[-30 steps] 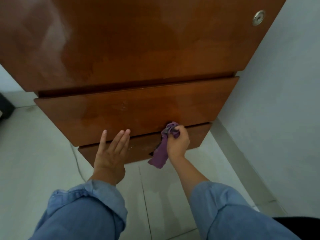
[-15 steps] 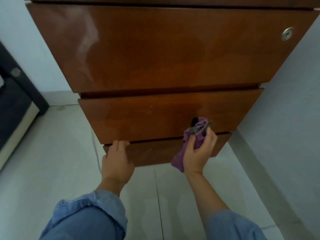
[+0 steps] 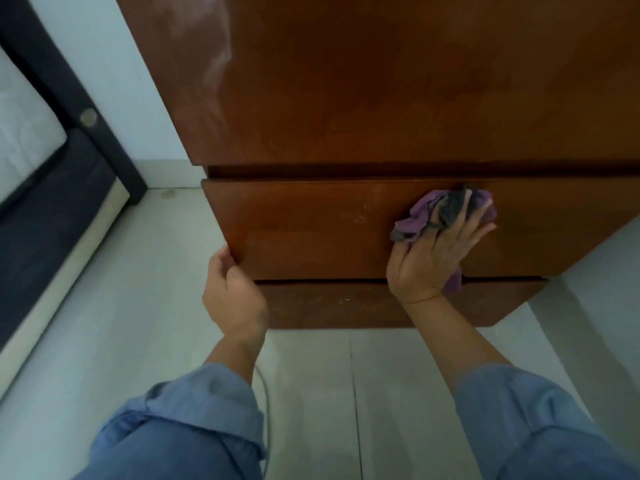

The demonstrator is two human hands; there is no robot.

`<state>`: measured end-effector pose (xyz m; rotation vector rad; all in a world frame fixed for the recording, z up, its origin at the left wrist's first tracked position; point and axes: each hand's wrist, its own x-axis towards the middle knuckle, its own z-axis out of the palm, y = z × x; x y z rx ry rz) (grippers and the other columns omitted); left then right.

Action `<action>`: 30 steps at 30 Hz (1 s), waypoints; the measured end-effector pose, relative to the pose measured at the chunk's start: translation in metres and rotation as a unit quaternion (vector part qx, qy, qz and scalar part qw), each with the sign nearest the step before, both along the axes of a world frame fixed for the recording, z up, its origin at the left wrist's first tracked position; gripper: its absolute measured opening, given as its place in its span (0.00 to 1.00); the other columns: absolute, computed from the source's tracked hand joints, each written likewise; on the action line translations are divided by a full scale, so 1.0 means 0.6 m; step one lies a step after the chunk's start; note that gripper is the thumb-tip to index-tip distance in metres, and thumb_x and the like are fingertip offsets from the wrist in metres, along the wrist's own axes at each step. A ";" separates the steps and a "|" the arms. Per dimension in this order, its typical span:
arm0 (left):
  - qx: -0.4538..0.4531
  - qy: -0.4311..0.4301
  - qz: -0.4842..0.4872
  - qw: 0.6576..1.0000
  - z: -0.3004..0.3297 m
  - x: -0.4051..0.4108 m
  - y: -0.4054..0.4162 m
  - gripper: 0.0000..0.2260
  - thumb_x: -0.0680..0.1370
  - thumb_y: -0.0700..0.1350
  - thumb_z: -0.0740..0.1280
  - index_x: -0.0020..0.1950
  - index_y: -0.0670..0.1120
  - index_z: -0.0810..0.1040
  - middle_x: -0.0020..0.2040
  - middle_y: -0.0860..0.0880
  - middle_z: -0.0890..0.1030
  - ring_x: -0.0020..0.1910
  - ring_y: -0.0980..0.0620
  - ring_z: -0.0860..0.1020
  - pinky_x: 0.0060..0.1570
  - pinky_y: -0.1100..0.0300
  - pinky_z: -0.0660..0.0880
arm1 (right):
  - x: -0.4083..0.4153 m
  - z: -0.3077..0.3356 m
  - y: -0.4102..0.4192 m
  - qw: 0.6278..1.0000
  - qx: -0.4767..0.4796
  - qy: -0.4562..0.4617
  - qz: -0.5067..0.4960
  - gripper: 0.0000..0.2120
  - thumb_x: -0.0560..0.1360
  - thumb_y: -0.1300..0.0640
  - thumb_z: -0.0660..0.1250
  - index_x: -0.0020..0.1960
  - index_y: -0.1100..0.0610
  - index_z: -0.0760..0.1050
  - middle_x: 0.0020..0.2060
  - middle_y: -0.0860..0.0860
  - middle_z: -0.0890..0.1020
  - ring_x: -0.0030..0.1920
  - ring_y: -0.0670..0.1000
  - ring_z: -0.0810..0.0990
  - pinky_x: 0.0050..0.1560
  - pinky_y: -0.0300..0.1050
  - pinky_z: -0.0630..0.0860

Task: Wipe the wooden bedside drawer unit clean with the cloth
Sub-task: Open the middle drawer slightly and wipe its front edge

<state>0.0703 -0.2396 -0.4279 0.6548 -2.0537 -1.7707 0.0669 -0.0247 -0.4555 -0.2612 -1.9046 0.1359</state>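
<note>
The wooden drawer unit [image 3: 346, 98] fills the upper view, with three glossy brown drawer fronts. My right hand [image 3: 433, 254] presses a bunched purple and grey cloth [image 3: 415, 220] against the middle drawer [image 3: 311, 230], right of its centre. The cloth is tucked between the fingers, and one end hangs below the palm. My left hand [image 3: 232, 289] grips the lower left corner of the middle drawer, its fingers curled behind the edge. Pale scuff marks show on the middle drawer to the left of the cloth.
The bottom drawer [image 3: 329, 306] sits just above the pale tiled floor [image 3: 138, 306]. A dark bed frame [image 3: 62, 168] with a white mattress stands at the left. A light wall [image 3: 606, 289] runs close along the unit's right side. A thin cable [image 3: 265, 386] lies on the floor.
My right hand moved the cloth up from the gap above the bottom drawer onto the middle drawer's face. My left hand shifted from the bottom drawer to the middle drawer's left corner. The view moved closer.
</note>
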 end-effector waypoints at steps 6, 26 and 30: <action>0.097 -0.002 -0.004 0.995 -0.014 -0.016 -0.024 0.16 0.75 0.42 0.54 0.51 0.51 0.80 0.51 0.50 0.82 0.56 0.52 0.80 0.60 0.58 0.73 | -0.035 -0.024 -0.123 0.974 0.189 -0.070 0.107 0.29 0.80 0.48 0.44 0.77 0.55 0.38 0.76 0.54 0.34 0.76 0.56 0.35 0.74 0.56 0.34; 0.381 -0.144 0.055 0.912 -0.016 0.034 -0.125 0.20 0.79 0.42 0.47 0.60 0.40 0.75 0.49 0.42 0.79 0.54 0.45 0.76 0.56 0.57 0.71 | -0.045 -0.025 -0.323 0.771 0.346 -0.342 0.410 0.20 0.75 0.60 0.53 0.65 0.58 0.72 0.58 0.55 0.79 0.53 0.58 0.78 0.54 0.51 0.71; 0.307 -0.239 -0.013 0.921 -0.019 0.042 -0.125 0.17 0.77 0.42 0.49 0.50 0.40 0.77 0.44 0.42 0.80 0.45 0.46 0.79 0.49 0.54 0.72 | 0.026 -0.040 -0.295 0.776 0.182 -0.482 0.364 0.44 0.57 0.57 0.78 0.70 0.56 0.64 0.61 0.54 0.76 0.55 0.58 0.76 0.53 0.52 0.74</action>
